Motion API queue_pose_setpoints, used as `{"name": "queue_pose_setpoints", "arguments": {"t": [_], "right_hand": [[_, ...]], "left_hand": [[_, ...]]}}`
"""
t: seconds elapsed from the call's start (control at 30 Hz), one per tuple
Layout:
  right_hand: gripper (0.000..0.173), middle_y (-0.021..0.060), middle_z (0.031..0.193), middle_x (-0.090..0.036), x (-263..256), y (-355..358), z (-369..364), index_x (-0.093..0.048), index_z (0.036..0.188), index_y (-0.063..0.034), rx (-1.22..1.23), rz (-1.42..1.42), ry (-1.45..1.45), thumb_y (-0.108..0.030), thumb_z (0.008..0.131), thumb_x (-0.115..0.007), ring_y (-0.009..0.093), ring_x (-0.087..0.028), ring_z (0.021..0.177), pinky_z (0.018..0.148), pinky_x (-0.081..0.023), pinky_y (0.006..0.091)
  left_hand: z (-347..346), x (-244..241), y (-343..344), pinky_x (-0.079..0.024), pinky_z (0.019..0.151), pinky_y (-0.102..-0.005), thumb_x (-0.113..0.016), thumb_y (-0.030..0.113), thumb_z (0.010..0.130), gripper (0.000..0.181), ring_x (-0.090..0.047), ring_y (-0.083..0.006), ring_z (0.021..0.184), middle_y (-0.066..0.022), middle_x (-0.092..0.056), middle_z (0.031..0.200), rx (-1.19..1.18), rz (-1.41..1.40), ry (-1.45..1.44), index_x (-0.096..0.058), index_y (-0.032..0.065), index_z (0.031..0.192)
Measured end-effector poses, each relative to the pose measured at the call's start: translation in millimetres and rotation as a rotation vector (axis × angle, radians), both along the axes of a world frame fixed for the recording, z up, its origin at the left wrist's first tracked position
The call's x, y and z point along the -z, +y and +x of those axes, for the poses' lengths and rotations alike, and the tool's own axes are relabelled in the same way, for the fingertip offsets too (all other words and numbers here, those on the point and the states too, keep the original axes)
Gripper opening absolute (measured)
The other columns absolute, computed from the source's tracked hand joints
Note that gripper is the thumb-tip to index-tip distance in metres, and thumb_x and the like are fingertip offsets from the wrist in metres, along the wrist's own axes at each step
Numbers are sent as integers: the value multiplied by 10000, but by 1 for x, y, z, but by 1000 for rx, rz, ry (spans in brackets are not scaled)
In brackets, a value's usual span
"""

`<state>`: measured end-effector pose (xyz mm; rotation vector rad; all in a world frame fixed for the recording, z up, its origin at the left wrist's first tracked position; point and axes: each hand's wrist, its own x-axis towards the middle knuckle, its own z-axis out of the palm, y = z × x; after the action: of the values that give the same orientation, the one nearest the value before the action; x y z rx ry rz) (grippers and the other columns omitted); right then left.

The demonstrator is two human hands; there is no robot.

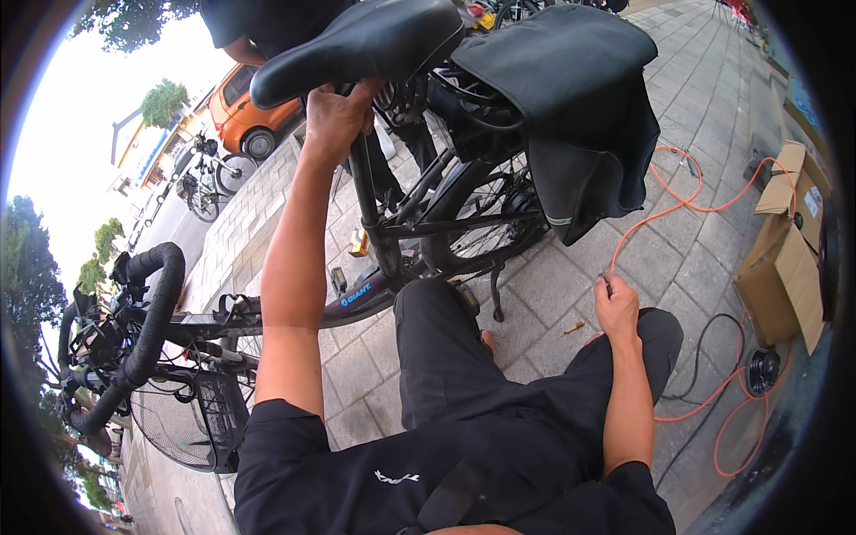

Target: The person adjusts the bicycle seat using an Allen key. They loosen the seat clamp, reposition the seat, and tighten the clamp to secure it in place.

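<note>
A black bicycle with a Giant frame stands before me, its rear wheel towards the middle. My left hand grips the seat post right under the black saddle; the fingers are partly hidden by the saddle. Behind the saddle, a black pannier bag hangs over the rear rack. My right hand is closed over my right knee, around the end of an orange hose. Whatever tip the hose has is hidden in the fist. The kickstand shows below the rear wheel.
An open cardboard box stands at the right, near a black reel and a dark cable. A small orange-brown item lies on the paving. Another person stands beyond the saddle. Handlebars and a mesh basket are at left.
</note>
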<state>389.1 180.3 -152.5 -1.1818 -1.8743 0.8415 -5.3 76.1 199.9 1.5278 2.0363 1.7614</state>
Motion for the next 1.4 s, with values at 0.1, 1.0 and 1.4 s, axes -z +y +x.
{"name": "queue_pose_setpoints", "arguments": {"t": [0.1,1.0,1.4], "right_hand": [[222,211,785,-691,0,0,-1,-730,1010,-46,-5,40,11,-240,949,-642,389,-702,759,685,-525,447],[245,182,758,-680,2,5,1,-718,1080,-4,10,-42,51,-212,980,-637,263,-687,689,673,-513,372],[216,192,754,-670,-7,2,0,-714,1060,-15,-9,-59,77,-199,967,-647,317,-677,690,665,-505,395]], "left_hand": [[-1,-4,0,-401,469,-298,-742,326,956,351,-516,-146,449,-47,-556,562,94,-9,-17,-627,10,855],[2,1,9,-539,772,-271,-664,253,1013,368,-665,-142,825,-68,-736,967,-595,-166,568,-639,3,1281],[-58,29,-30,-382,454,-293,-729,493,948,420,-435,-122,462,15,-433,592,493,-39,-234,-561,111,899]]}}
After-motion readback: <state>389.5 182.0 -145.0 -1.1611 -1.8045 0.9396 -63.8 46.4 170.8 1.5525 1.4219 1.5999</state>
